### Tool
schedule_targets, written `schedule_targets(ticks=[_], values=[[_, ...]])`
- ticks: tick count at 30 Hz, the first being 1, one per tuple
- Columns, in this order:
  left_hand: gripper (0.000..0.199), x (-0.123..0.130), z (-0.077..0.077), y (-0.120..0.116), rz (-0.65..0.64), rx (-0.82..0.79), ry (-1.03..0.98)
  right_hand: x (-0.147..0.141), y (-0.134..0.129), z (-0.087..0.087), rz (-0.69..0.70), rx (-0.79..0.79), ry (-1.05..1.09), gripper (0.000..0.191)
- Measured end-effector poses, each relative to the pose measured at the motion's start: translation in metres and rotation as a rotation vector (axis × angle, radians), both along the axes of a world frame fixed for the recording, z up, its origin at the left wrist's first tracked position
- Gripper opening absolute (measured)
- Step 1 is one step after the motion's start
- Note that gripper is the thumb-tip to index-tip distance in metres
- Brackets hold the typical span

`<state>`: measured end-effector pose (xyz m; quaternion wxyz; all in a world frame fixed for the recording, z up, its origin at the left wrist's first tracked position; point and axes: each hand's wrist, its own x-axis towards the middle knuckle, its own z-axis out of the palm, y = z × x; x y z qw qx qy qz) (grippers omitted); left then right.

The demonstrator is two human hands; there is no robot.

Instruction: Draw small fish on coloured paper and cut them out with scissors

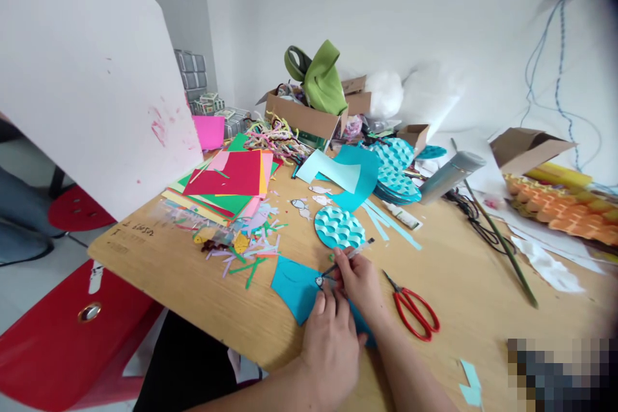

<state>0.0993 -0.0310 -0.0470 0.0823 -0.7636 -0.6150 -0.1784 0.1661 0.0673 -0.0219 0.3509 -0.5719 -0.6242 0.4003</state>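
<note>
My right hand (358, 277) pinches a slim pen (357, 249), its tip down at a small paper fish (319, 281) with black drawn lines. That fish rests on a piece of blue paper (295, 283). My left hand (331, 338) lies palm down over the paper, fingers stretched forward and tips pressing beside the fish; part of the sheet is hidden beneath it. Just beyond is a round turquoise disc (339, 227) with a scale pattern. Several white fish cut-outs (300, 205) lie past it. Red-handled scissors (416, 312) lie to the right of my hands.
Coloured paper sheets (224, 174) and paper strips (248, 264) spread at left. Stacked turquoise scale pieces (396, 170), a glue bottle (403, 214), a grey cylinder (451, 177) and a green stick (502, 244) lie farther right. A cardboard box (302, 114) stands behind.
</note>
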Motion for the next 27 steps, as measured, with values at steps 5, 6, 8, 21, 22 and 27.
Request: schedule_targets(ticks=[5,6,8,21,22,27], values=[[0.06,-0.0016,0.001,-0.0006,-0.014,-0.026,-0.008,-0.0014,0.0,-0.001,0.023,0.043,-0.062,0.053],[0.06,-0.0013,0.0002,-0.0005,-0.012,-0.03,-0.007,-0.0017,-0.0002,-0.0009,0.025,0.047,-0.065,0.053],[0.061,-0.0005,-0.002,-0.0002,-0.015,-0.037,-0.013,-0.0017,-0.0007,-0.0004,0.024,0.056,-0.075,0.052],[0.064,-0.0005,-0.0046,-0.0006,-0.023,-0.083,-0.065,-0.0049,-0.0046,0.0045,0.086,0.066,-0.107,0.052],[0.064,-0.0003,-0.0047,-0.0006,-0.022,-0.083,-0.061,-0.0048,-0.0047,0.0042,0.09,0.07,-0.112,0.052],[0.065,-0.0001,-0.0049,-0.0016,-0.021,-0.068,-0.072,-0.0051,-0.0049,0.004,0.14,0.098,-0.122,0.045]])
